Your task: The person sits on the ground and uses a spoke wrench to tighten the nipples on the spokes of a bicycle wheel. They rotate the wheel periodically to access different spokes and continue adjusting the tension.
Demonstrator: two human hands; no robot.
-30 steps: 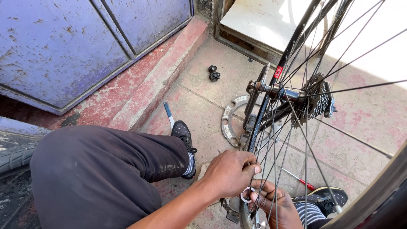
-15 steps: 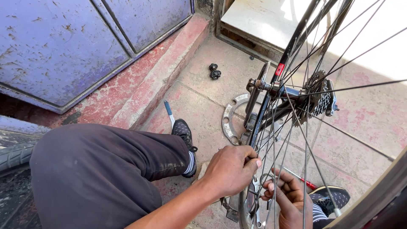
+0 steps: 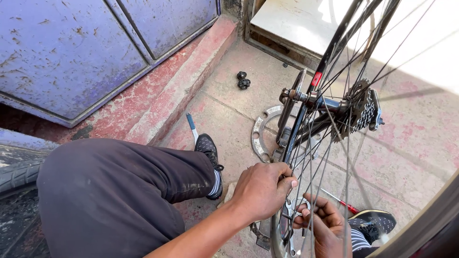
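Bicycle wheel [image 3: 334, 143], rear, standing upright on the paved floor [image 3: 406, 157] right in front of us, spokes fanned across the view. Fingers [image 3: 287, 179] of our left hand [image 3: 260, 191]: curled and pinched at the near side of the wheel, low down by a round metal disc [image 3: 287, 224] that sits among the spokes; whether they grip a spoke or a small fitting we cannot tell. Fingers [image 3: 311, 203] of our right hand [image 3: 325, 227]: reaching in from the far side through the spokes, bent around the same spot, touching the metal there; what they hold is hidden. Handling note, as we judge it: keep both hands close on the one point, one steadying while the other works, and keep knuckles clear of neighbouring spokes. Further out: sprocket cluster [image 3: 363, 112] on the axle, well above the hands; a flat perforated ring [image 3: 260, 131] lying on the floor beside the wheel; two small dark nuts [image 3: 243, 80] near the red step [image 3: 181, 86]; a blue-handled tool [image 3: 192, 126] by our shoe [image 3: 208, 145]; a red-handled screwdriver [image 3: 342, 203] near the right hand.
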